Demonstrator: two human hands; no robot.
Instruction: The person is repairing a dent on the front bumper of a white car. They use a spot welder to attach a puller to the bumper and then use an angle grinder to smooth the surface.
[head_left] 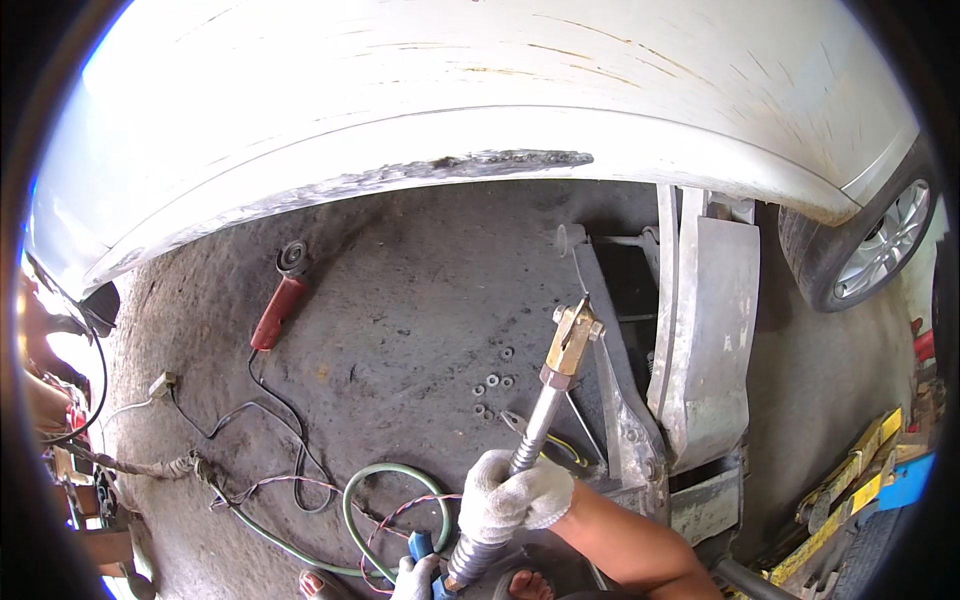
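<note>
A slide hammer dent puller (541,412) slants up from the bottom middle, with a brass clamp head (568,345) at its far end and a thin tip pointing at the white car. My right hand (510,497), in a white knit glove, is closed around the steel shaft. Lower down, my gloved left hand (414,582) is cut off by the frame's edge; it is wrapped at the blue handle (421,546). Beyond the tool's tip runs the car's sill (640,165), where a long dark scraped patch (460,165) shows. The tip is apart from the sill.
A red angle grinder (281,312) lies on the floor, its cord trailing to a small socket box (163,384). Several nuts (492,381) and pliers (514,421) lie nearby. Hoses (352,505) coil by my feet. A metal pulling frame (715,330) stands right, near the wheel (880,245).
</note>
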